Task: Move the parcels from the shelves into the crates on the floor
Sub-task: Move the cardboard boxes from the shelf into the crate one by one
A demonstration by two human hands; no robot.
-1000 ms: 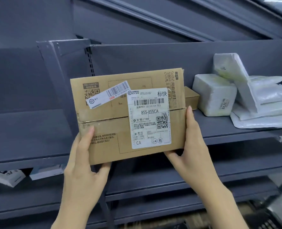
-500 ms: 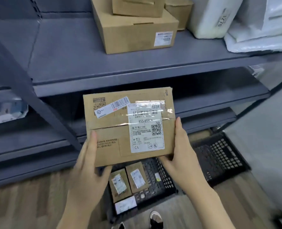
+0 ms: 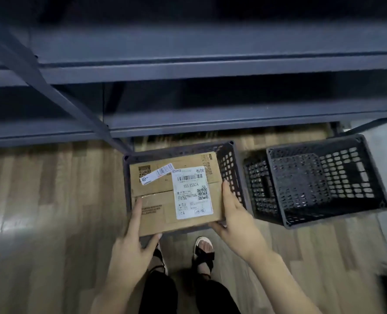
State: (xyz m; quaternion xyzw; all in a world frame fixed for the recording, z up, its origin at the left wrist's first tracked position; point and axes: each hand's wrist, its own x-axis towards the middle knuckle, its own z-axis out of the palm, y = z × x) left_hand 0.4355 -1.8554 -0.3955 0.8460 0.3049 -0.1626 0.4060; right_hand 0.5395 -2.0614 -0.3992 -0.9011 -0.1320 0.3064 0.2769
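Over the left crate | you hold the cardboard parcel label-up | left hand and right hand grip its near corners | likely stiff and fairly light; support the lower edges | right crate empty

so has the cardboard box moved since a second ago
Yes. The cardboard box, held by both hands, has come down from shelf height to the left crate on the floor.
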